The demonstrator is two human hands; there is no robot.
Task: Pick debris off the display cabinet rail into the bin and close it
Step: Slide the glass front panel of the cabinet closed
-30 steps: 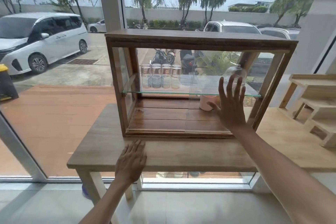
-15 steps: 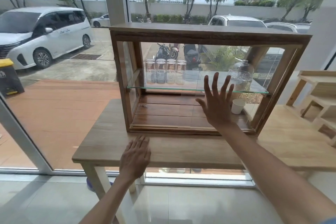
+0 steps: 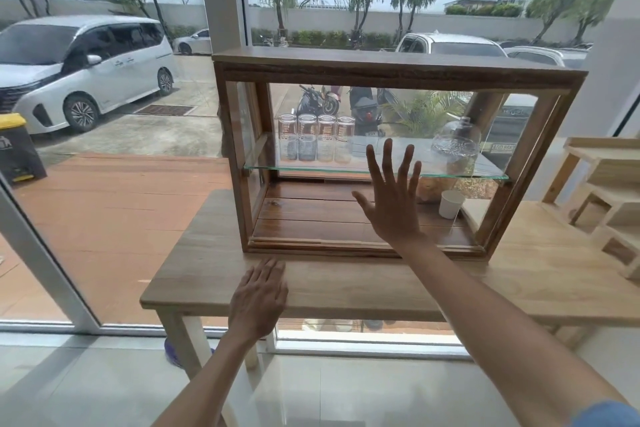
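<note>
A wooden display cabinet (image 3: pixel 398 69) with glass panes stands on a wooden table (image 3: pixel 346 284). Its bottom rail (image 3: pixel 311 244) runs along the front edge; I cannot make out any debris on it. My right hand (image 3: pixel 391 199) is flat with fingers spread against the front glass, near the middle of the cabinet. My left hand (image 3: pixel 258 302) rests palm down on the table's front edge, below the cabinet's left half. Both hands hold nothing. Inside, a white paper cup (image 3: pixel 451 203) stands at the lower right. No bin shows near the cabinet.
On the glass shelf (image 3: pixel 311 168) stand several glass jars (image 3: pixel 317 138) at the left and a glass dome (image 3: pixel 455 146) at the right. A light wooden rack (image 3: pixel 609 198) sits at the table's right end. A large window is behind, with parked cars outside.
My right hand has slid leftward across the front glass, from the right part to the middle, uncovering the white cup. My left hand has stayed on the table edge.
</note>
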